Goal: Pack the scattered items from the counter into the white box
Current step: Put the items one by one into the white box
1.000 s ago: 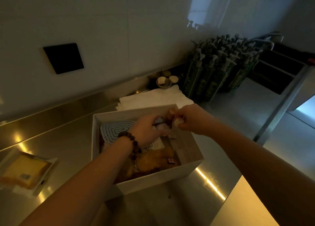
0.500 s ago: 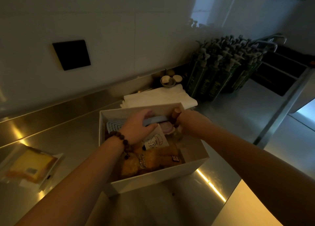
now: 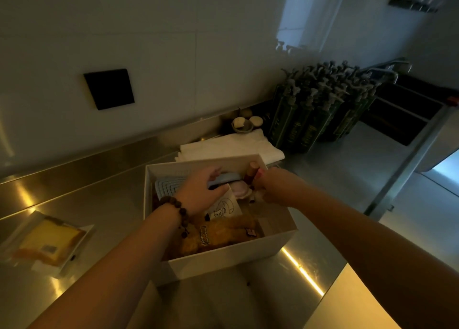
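Observation:
The white box (image 3: 231, 261) stands on the steel counter in front of me. Inside lie a light blue ridged mat (image 3: 166, 187), a white card with a cat drawing (image 3: 223, 208), a brown plush item (image 3: 216, 236) and a pale pink round thing (image 3: 239, 188). My left hand (image 3: 202, 192), with a bead bracelet at the wrist, is inside the box with its fingers on a light blue flat piece (image 3: 224, 179). My right hand (image 3: 273, 188) reaches into the far right corner, fingers closed beside a small brown bottle with a pale cap (image 3: 252, 171). What it grips is hidden.
A wrapped yellow cake slice (image 3: 49, 241) lies on the counter at left. Folded white cloths (image 3: 231, 144) sit behind the box, with a small bowl (image 3: 242, 126) beyond. Several dark green pump bottles (image 3: 318, 110) stand at the back right, next to a sink.
Both hands have dropped from above the rim down into the box. The left hand now rests on the blue piece; the right hand has moved into the far right corner.

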The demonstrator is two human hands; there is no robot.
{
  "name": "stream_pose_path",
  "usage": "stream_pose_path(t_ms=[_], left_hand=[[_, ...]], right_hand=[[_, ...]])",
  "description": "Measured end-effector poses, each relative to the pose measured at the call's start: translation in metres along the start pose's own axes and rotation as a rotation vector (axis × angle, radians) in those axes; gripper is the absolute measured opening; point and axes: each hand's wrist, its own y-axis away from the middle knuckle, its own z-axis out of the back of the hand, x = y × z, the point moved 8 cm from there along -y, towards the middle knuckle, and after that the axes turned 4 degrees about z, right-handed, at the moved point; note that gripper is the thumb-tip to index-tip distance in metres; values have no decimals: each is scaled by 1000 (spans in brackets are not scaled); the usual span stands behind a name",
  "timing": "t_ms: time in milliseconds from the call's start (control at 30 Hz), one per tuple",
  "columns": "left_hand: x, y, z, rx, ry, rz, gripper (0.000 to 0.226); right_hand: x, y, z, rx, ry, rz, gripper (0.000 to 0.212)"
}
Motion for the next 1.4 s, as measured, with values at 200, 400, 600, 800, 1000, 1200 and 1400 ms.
stream_pose_path(t_ms=[200, 400, 600, 800, 1000, 1200, 1400], left_hand=[[3, 1, -5, 22, -17, 24, 57], [5, 2, -2, 11, -15, 27, 57], [-2, 5, 4, -47, -84, -9, 57], [-11, 23, 20, -149, -170, -4, 57], [-9, 60, 51, -290, -284, 51, 58], [23, 130, 101, -538, -389, 220, 57], [78, 224, 131, -659, -408, 497, 61]], right_hand=[[-3, -9, -4, 17, -81, -73, 27], [-1, -2, 2, -17, -81, -50, 30], [-6, 19, 21, -221, -213, 20, 28], [6, 28, 18, -383, -438, 72, 22], [46, 29, 15, -507, -538, 156, 41], [126, 10, 15, -479, -651, 366, 49], [213, 0, 14, -404, -668, 584, 47]])
